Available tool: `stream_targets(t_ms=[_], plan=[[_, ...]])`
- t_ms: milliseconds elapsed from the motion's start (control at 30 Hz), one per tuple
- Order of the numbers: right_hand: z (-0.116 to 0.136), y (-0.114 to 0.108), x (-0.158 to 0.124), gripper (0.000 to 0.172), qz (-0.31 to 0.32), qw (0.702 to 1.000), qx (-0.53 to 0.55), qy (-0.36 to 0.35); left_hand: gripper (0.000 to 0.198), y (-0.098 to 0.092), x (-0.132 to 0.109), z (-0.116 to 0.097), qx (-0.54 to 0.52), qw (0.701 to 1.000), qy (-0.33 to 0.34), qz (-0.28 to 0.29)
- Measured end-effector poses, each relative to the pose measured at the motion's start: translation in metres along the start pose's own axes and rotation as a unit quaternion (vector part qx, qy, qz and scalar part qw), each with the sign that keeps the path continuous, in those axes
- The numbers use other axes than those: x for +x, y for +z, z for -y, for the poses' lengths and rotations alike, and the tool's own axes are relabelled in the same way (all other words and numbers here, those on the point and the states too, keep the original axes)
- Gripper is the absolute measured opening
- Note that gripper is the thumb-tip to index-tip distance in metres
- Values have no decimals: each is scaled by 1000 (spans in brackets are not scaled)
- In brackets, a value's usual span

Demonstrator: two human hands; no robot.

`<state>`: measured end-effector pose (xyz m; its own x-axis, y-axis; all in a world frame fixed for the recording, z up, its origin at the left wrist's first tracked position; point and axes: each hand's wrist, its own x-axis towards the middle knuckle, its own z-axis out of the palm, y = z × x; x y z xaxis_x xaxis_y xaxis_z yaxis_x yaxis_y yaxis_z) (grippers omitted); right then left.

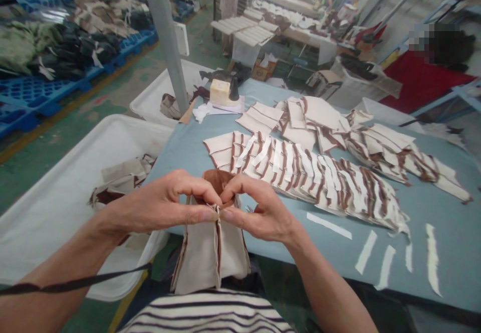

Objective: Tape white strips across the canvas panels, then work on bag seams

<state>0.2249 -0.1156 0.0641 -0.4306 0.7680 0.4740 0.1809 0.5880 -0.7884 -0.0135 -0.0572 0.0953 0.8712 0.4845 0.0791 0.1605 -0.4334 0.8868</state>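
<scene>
A cream fabric piece with brown edging (201, 253) hangs before my striped shirt, its seam running down the middle. My left hand (180, 200) pinches the top of that seam between thumb and forefinger. Close against it, my right hand (255, 205) pinches the same seam from the other side. The two sets of fingertips almost touch. Behind them a brown part of the piece (214, 180) curves up. Small metal points, perhaps scissors or snips (248, 209), show beside the right fingers, mostly hidden.
Overlapping cream pieces with white strips (300, 172) lie across the blue table (278, 242). Loose white strips (366, 253) are at its near right. A heap of cream pieces (319, 120) lies farther back, near a tape dispenser (224, 92). White bins (48, 192) stand left, past a metal post (165, 37).
</scene>
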Motion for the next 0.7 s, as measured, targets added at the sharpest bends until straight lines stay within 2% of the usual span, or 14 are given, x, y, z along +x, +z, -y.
stream_targets(t_ms=[133,233,433,567,700], plan=[[-5,3,-3,39,11,998,50,43,30,0,-5,5,-22,1000,-14,17],[-4,5,-3,37,16,995,79,60,28,2,-8,9,-23,1000,-15,14],[-2,6,-4,35,18,994,64,91,24,12,-5,5,6,999,-10,-46],[7,5,-5,23,9,997,6,74,22,22,-2,-4,-16,997,-16,-79],[23,3,-5,11,-14,992,-129,-14,26,31,-7,-8,-4,993,-20,-115]])
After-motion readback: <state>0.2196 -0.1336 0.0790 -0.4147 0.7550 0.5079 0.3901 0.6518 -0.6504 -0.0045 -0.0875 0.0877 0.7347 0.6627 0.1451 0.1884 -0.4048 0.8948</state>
